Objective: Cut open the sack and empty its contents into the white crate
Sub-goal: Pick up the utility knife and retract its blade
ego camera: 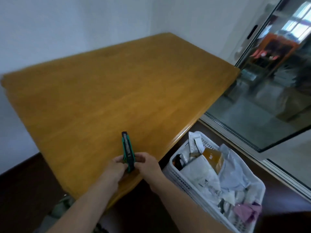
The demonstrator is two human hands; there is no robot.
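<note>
The left hand and right hand both pinch the lower end of the green utility knife. It seems light and stiff; better to hold its handle, not the tip.

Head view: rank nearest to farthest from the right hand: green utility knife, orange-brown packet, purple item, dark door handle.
1. Green utility knife: gripped in the right hand, over the wooden table.
2. Orange-brown packet: to the right, in the white plastic crate.
3. Purple item: crate's near end, lower right.
4. Dark door handle: top right, on the glass door.
</note>
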